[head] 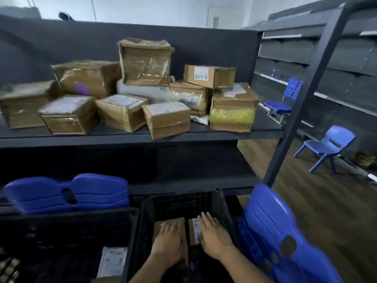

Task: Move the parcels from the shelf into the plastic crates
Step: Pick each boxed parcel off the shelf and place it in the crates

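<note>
**Fig. Seating two parcels in the centre crate [183, 203].** Your left hand [168, 241] lies flat on the brown parcel [173, 221]. Your right hand [214, 236] lies flat on the labelled parcel [194, 231] just beside it. On both hands the fingers [208, 218] are stretched out and spread, pressing down and curled round nothing. The two parcels sit low inside the crate, side by side; the blur hides whether they touch.

The step in hand appears to be settling them.
- Press each parcel down until it lies level on the crate floor.
- Slide the pair toward the far wall, so the near part of the crate is free for more.
- Leave the label face up.
- Lift your hands straight up past the rim before you turn, so a wrist does not drag a parcel askew.

The left crate [81, 213] holds a white-labelled packet [112, 260] and looks to have room as well.

Most of the task remains, as the shelf [224, 135] above carries a good many parcels. The front parcel [167, 119] overhangs the shelf edge and seems the likeliest to fall, so take it early. Take the tall box [145, 62] off the top of the pile before you pull anything from beneath it.
</note>
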Motion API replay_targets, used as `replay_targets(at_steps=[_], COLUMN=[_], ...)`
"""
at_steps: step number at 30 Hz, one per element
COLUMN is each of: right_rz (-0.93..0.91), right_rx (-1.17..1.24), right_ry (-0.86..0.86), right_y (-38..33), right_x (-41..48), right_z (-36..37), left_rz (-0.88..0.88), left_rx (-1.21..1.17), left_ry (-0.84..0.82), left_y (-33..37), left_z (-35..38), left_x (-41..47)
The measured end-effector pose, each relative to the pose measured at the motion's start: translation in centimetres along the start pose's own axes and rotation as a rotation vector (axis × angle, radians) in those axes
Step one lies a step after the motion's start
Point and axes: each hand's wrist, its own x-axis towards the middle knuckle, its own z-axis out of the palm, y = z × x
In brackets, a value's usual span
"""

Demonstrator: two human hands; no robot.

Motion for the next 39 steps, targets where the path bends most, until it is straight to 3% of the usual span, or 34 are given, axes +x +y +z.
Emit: replay_targets(at_steps=[5, 9, 15, 23, 32, 39], right_rz=[-0.046, -0.069, -0.047, -0.015, 0.019, -0.041], right_rx=[-0.011, 0.054, 0.173, 0.153, -0.034, -0.110], right_ry=[0.210, 0.341, 0.428, 0.503, 0.534, 0.564], right_y=[-3.7, -5.3, -6.6, -7.5, -5.2, -4.5], right_x=[-2.1, -2.8, -1.6, 2.1, 7.1, 9.6], right_z=[-10.1, -17.0, -23.9, -27.9, -31.1, -31.0], left_rz=[-0.044, -0.061, -0.145, -0.187, -0.002, 0.035], left_rx=[0.036, -0.072, -0.174, -0.253, -0.138, -0.122], left_ry=[0.132, 0.322, 0.486, 0.531, 0.566, 0.543], left_y=[-1.6, -2.9, -6.2, -10.6, -11.2, -12.3], left_z=[-10.5, -17.6, -24.6, -28.4, -30.6, -30.7], left_x=[-4.7, -6.9, -8.3, -6.5, -0.7, 3.0])
